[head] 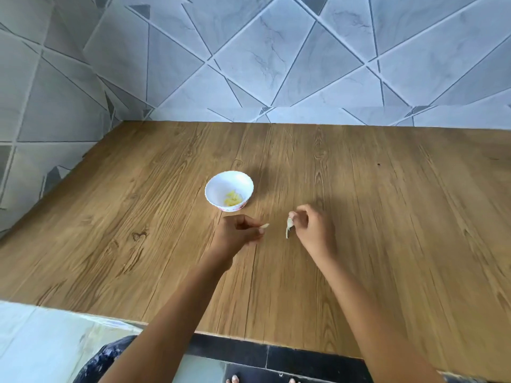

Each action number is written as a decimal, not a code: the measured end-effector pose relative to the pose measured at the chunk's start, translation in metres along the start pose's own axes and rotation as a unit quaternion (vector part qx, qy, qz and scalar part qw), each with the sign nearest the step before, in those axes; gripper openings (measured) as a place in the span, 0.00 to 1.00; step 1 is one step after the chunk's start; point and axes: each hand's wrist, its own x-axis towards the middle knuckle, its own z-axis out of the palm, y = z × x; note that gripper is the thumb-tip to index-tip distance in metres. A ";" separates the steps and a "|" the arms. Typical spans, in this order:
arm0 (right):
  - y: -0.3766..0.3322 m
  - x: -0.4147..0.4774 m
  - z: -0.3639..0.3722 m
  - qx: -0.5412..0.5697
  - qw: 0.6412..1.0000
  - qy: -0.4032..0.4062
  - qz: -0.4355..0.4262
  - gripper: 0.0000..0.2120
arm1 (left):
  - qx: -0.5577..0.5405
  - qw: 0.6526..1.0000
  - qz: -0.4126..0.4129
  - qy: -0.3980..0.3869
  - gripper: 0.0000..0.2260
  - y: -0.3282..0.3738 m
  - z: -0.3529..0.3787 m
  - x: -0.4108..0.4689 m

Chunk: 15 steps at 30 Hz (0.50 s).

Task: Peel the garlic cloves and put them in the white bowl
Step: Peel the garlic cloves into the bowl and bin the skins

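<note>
left hand (239, 230): centre of frame, fingers curled, thumb and forefinger pinching a small pale garlic scrap (264, 225). Can't tell if it's clove or skin.
right hand (313, 226): just right of the left hand, not touching it. Fingers curled, fingertips clamped on the top of a garlic clove (289, 223).
skin strip (287, 234): hangs off the clove toward the table, between the two hands.
white bowl (221, 185): upright on the table, just above and left of the left hand, not touching it. Red pattern on the outside near the base.
peeled cloves (233, 201): yellowish heap in the bowl bottom, toward its near side.
gap hands to bowl: a band of tabletop in soft shadow.
table (387, 217): wood grain, fills mid frame, pushed into the wall corner at upper left.
tiled wall (276, 51): grey marble-look, diagonal lines, across the top.
lower edge: pale floor (41, 341), patterned garment (110, 357), toes (235, 379).
</note>
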 end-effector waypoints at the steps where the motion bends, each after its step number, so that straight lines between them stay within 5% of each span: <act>1: 0.000 -0.005 -0.002 -0.009 1.000 0.029 -0.006 0.09 | -0.006 1.000 -0.002 0.006 0.06 -0.001 -0.001 -0.003; 6: -0.018 -0.056 -0.001 0.017 0.993 0.047 -0.102 0.04 | 0.004 0.999 0.035 0.032 0.05 -0.004 -0.014 -0.023; 15: -0.040 -0.114 0.025 -0.150 0.976 -0.082 -0.134 0.26 | 0.222 0.971 0.090 0.004 0.02 -0.024 -0.051 -0.039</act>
